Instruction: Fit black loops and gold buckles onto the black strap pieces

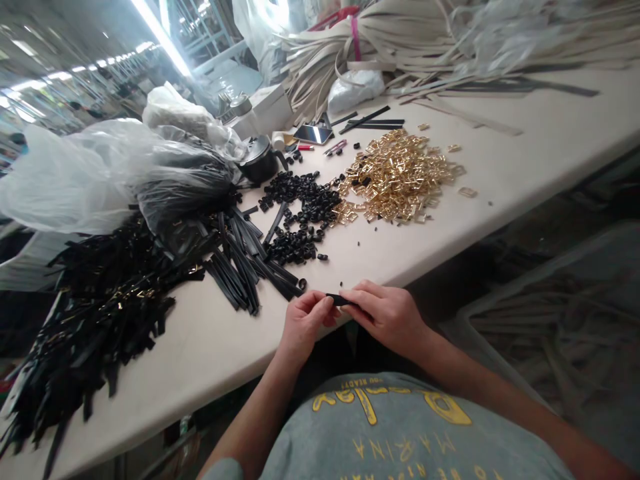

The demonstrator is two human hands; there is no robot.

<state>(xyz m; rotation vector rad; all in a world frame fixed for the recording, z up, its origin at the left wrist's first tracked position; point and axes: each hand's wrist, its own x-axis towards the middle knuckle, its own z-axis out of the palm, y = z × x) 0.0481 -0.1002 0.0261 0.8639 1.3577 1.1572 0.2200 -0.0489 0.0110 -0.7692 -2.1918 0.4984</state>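
Left hand (304, 321) grip pinched narrow on a black strap (338, 299) | right hand (387, 313) grip closed on its other end (strap partly hidden) | at worktop (525, 160) edge | black loops (300, 213), gold buckles (400, 175) heaped beyond

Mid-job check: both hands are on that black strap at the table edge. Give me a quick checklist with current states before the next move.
1. Left hand pinches the thin black strap piece: ok.
2. Right hand grips the same strap: ok.
3. Strap end visible between the fingertips: ok, though a loop already on it: cannot tell.
4. Pile of small black ring loops on the white table, ahead of the hands: ok.
5. Heap of shiny gold metal buckles beside the loops: ok.
6. Loose black straps lie left of the hands: ok.
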